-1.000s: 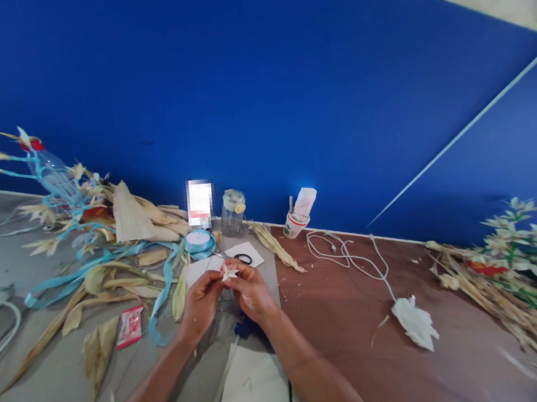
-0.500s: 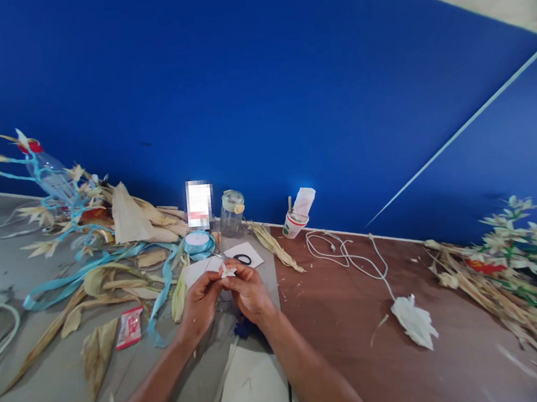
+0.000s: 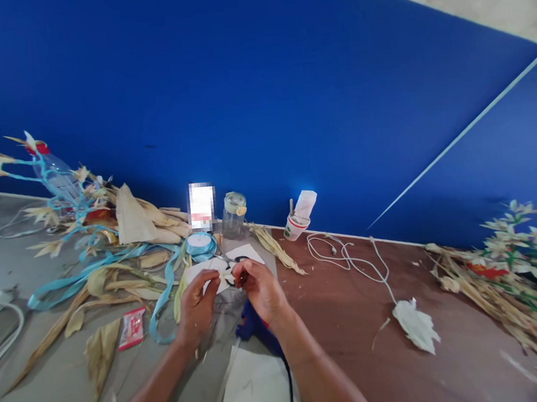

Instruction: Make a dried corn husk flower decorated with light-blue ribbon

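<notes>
My left hand (image 3: 199, 308) is closed, thumb and forefinger pressed together, in front of a white sheet (image 3: 211, 266). What it pinches, if anything, blends with the white behind it. A short gap to the right, my right hand (image 3: 264, 291) is closed too, its fingertips together beside the black-handled scissors (image 3: 242, 258); whatever is in them is too small to name. Under my right wrist lies a dark blue glue gun (image 3: 256, 333), its cable running over a white card (image 3: 255, 385). A roll of light blue ribbon (image 3: 201, 246) sits just beyond my hands.
Dried corn husks (image 3: 117, 286) and loose blue ribbon (image 3: 55, 298) spread to the left, near a bottle (image 3: 57, 174) with husk flowers. A glass jar (image 3: 235, 216), a paper cup (image 3: 296, 225) and a white cable (image 3: 344, 254) stand or lie behind. White flowers (image 3: 515, 237) are at right.
My hands have drawn apart from a joint pinch on a small white petal-like piece. More of the glue gun shows between my arms. The view has shifted slightly.
</notes>
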`<state>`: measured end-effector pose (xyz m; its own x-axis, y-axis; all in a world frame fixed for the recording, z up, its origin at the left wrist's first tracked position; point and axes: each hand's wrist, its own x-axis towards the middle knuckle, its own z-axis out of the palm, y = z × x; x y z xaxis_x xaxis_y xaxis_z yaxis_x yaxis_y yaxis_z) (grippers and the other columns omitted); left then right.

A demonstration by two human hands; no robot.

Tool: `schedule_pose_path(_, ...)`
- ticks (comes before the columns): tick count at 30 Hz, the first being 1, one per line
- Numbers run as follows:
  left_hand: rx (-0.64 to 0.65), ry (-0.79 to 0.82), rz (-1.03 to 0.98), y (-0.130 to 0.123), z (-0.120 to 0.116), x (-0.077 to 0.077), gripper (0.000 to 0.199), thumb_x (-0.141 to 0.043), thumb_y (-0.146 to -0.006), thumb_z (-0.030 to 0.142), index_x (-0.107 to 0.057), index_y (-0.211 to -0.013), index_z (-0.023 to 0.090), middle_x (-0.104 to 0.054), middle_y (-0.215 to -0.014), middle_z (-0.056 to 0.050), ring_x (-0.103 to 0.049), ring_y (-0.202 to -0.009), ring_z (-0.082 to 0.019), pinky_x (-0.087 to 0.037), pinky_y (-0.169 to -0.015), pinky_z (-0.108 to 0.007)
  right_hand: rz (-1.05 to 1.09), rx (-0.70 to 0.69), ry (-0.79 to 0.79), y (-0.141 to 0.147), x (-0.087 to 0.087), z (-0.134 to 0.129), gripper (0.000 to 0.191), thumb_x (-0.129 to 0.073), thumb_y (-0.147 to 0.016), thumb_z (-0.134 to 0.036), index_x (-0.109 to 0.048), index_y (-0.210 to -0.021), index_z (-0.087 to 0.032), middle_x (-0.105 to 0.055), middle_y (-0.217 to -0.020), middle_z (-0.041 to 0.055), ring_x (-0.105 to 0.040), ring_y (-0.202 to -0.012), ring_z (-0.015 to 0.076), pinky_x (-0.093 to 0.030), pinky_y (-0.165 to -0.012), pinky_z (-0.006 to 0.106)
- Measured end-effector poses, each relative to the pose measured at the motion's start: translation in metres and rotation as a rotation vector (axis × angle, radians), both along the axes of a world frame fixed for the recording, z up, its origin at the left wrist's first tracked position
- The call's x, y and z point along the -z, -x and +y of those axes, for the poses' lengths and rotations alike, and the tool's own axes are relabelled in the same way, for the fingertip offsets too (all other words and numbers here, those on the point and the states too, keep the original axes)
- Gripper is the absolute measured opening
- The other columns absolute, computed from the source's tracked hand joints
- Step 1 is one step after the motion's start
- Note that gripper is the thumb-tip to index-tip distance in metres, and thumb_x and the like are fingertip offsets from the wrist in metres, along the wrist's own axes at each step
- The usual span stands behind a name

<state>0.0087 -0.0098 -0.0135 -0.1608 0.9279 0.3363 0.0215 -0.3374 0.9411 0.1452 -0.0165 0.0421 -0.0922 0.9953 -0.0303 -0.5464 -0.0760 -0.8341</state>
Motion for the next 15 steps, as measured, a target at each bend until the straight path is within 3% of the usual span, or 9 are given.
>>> schedule_pose_path(5, -0.024, -0.039, 0.047, -0.0017, -0.0021, -0.0030, 0.012, -0.061, -0.076, 0.029, -0.068, -0.079, 0.020, -0.067, -0.081, -0.002, -0.061, -0.080, -0.016, -0.048, -0.075, -0.027, -0.091, -0.011, 0.095, 0.0042, -0.0033, -0.0046, 0.015, -0.072, -0.060, -0.029, -0.064, -0.059, -0.016, -0.057, -0.057, -0.0018, -0.043, -0.056, 0.0099, -0.030, -0.059, 0.025)
schedule_pose_path(15, -0.056, -0.079, 0.070, -0.0005, -0.0022, -0.0034, 0.011, -0.061, -0.076, 0.028, -0.069, -0.079, 0.020, -0.069, -0.083, -0.002, -0.063, -0.081, -0.017, -0.050, -0.076, -0.029, -0.125, -0.043, 0.112, 0.0037, -0.0019, -0.0042, 0.014, -0.074, -0.057, -0.026, -0.064, -0.058, -0.016, -0.055, -0.054, -0.0023, -0.042, -0.055, 0.0093, -0.029, -0.059, 0.025)
